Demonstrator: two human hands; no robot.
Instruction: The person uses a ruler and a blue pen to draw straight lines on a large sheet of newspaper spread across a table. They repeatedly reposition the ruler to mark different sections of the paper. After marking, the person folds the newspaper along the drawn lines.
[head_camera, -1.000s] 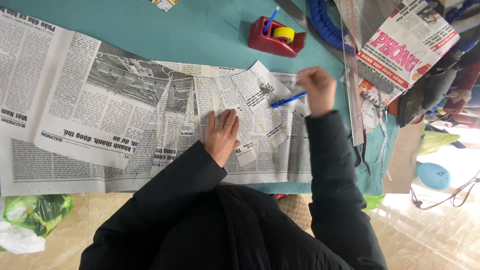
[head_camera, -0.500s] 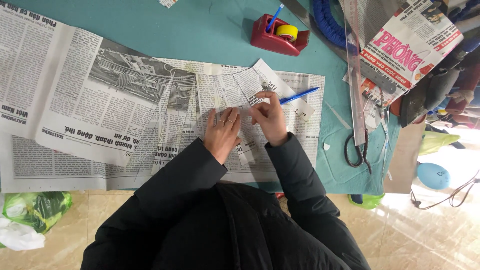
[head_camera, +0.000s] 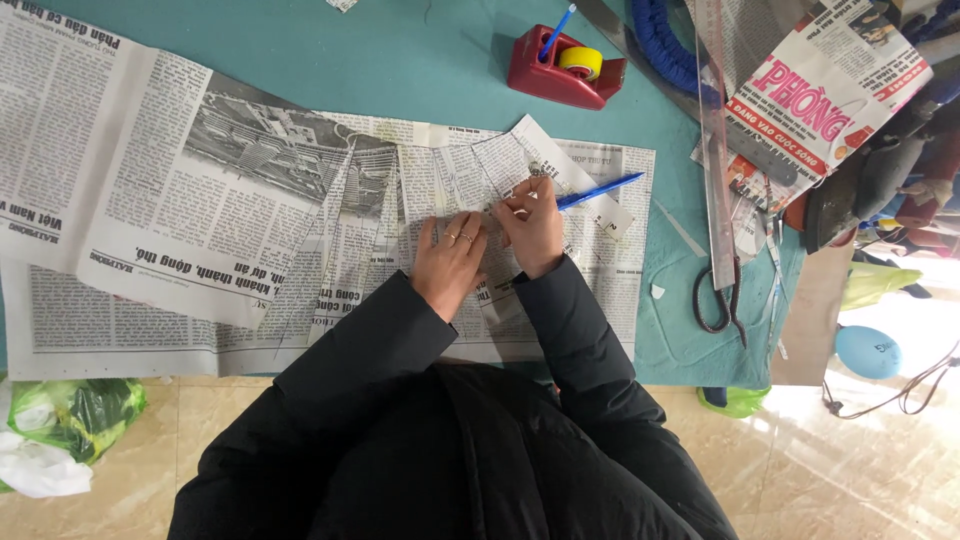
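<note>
— What is the work lying on?

— A teal tabletop (head_camera: 380, 70) is carrying everything, and past its near edge a glossy beige tiled floor (head_camera: 850, 470) is showing. A green plastic bag (head_camera: 70, 415) is sitting on that floor at the lower left, and a light blue balloon (head_camera: 867, 351) is lying at the right.

— What else is sitting on the tabletop?

— A red tape dispenser (head_camera: 562, 70) with a yellow roll is standing near the far edge. A clear ruler (head_camera: 714, 170) is running down the right side, with black-handled scissors (head_camera: 722, 300) just below it and a folded paper with a pink headline (head_camera: 820, 95) beside it.

— And the newspaper itself?

— Big newspaper sheets (head_camera: 180, 210) are spreading across the left and middle of the tabletop, overlapping each other. In front of the person, narrow cut newspaper strips (head_camera: 470, 175) are fanning out on top of the sheets, black print on greyish paper.

— What are the hands doing?

— The left hand (head_camera: 450, 262) is pressing flat on the strips, fingers stretched out and holding nothing, rings showing on two of them. The right hand (head_camera: 532, 228) is touching it, its fingers (head_camera: 520, 195) pinching the edge of one strip. A blue pen (head_camera: 600, 190) is sticking out to the right of that hand; whether the hand is gripping it I cannot tell.
</note>
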